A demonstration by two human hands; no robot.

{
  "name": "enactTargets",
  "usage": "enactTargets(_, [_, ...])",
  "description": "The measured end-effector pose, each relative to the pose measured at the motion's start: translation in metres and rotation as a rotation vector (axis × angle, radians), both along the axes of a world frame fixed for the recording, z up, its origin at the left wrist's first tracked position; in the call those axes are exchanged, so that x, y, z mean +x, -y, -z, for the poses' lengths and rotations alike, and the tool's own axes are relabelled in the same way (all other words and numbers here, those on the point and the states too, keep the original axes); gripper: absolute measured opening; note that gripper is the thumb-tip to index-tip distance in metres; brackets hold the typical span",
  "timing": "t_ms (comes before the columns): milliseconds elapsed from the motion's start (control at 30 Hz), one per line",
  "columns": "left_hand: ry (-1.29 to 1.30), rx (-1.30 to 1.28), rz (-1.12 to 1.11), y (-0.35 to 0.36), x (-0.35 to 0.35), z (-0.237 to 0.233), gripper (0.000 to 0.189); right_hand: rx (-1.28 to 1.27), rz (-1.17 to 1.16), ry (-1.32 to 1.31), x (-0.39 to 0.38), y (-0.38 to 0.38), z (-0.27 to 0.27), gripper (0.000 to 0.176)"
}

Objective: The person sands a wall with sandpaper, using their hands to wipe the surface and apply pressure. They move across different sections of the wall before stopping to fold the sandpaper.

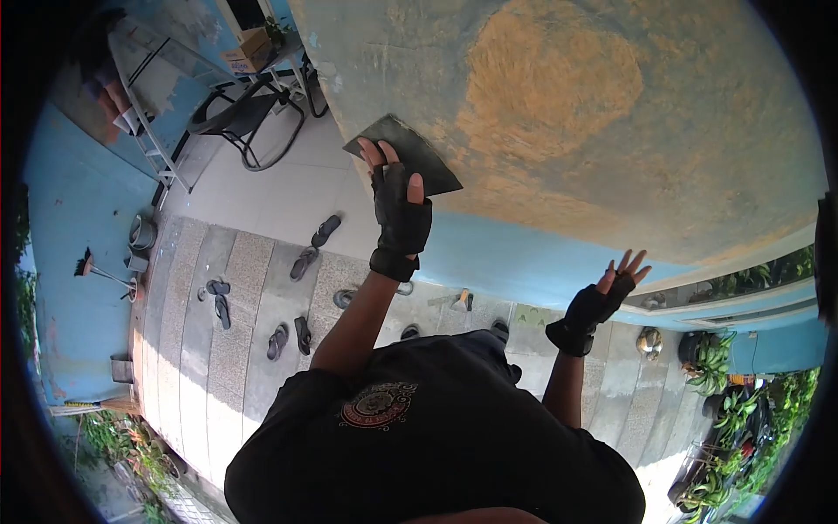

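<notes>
- Left hand [400, 210], in a fingerless glove: arm stretched up, palm and straight fingers laid flat over the lower corner of a dark abrasive sheet [421, 157]. The sheet is pinned rather than pinched. A flat hand probably keeps the whole sheet in contact with the surface. Whether the thumb hooks an edge cannot be told.
- The dark abrasive sheet lies flush against the wall [559, 96], at 12 o'clock from the left hand, beside the wall's left edge and near a worn ochre patch.
- Right hand [604, 299], also gloved: at 4 o'clock from the left hand, fully open with fingers fanned and holding nothing. It sits against or just off the blue band [497, 258] low on the wall, and seems placed as a brace for balance.
- Sandals [326, 230] lie scattered at 7 to 8 o'clock from the left hand, on the tiled floor and steps [227, 288].
- A folding chair [244, 113] stands at 10 o'clock, with a cardboard box [249, 51] beyond it.
- Banana bunches [711, 358] rest on the ground at 4 o'clock from the right hand.
</notes>
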State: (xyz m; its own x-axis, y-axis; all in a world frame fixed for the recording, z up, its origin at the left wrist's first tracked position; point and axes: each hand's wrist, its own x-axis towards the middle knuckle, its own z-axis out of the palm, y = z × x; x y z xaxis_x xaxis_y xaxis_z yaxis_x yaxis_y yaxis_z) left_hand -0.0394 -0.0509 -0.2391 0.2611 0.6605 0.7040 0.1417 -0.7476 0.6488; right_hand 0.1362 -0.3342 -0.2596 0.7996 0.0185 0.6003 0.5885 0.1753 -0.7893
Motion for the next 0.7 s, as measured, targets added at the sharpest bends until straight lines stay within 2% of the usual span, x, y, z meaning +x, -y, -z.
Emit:
enactTargets(133, [0.104, -0.040, -0.081, 0.016, 0.015, -0.003, 0.075, -0.016, 0.177, 0.307, 0.059, 0.032, -0.083, 0.083])
enactTargets(200, [0.200, -0.105, -0.078, 0.023, 0.025, -0.006, 0.078, -0.067, 0.237, 0.346, 0.088, 0.037, -0.108, 0.086])
enactTargets(267, [0.186, -0.124, -0.153, 0.034, 0.042, 0.011, 0.077, -0.115, 0.274, 0.368, 0.110, 0.041, -0.123, 0.081])
enactTargets(333, [0.185, -0.203, -0.163, 0.066, 0.065, 0.026, 0.080, -0.234, 0.377, 0.417, 0.129, 0.054, -0.124, 0.075])
enactTargets(400, [0.151, -0.238, -0.167, 0.099, 0.088, 0.036, 0.080, -0.403, 0.367, 0.422, 0.142, 0.060, -0.129, 0.071])
enactTargets(467, [0.160, -0.277, -0.202, 0.116, 0.107, 0.052, 0.078, -0.460, 0.322, 0.348, 0.165, 0.059, -0.108, 0.079])
enactTargets(700, [0.217, -0.463, -0.249, 0.106, 0.095, 0.035, 0.071, -0.472, 0.298, 0.421, 0.164, 0.047, -0.108, 0.089])
